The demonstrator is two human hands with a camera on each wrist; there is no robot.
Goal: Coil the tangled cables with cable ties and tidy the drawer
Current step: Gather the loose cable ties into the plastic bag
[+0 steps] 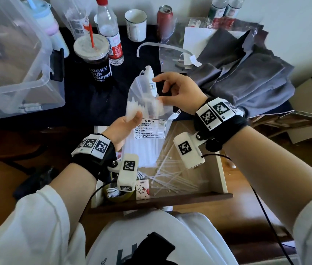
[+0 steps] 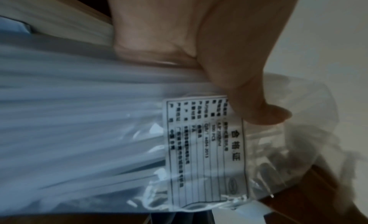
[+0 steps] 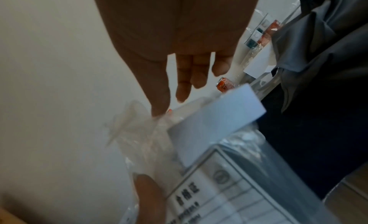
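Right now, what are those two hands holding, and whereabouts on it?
The bag of cable ties. The left hand grips its middle, thumb beside the label; the right hand pinches the open top edge.

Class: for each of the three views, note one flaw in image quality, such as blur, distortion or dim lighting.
Head view: wide-angle bending at the edges, sharp centre. Left wrist view: motion blur smears the cable ties, though the bag label stays legible. Right wrist view: the right hand is dark and backlit.

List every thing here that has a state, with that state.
Tie bag: held upright, mouth open.
Left hand: grips the bag's middle.
Right hand: pinches the bag's top edge.
Drawer: open, loose ties inside.
Can: opened.
Coffee cup: lidded, straw in.
Bottle: capped.
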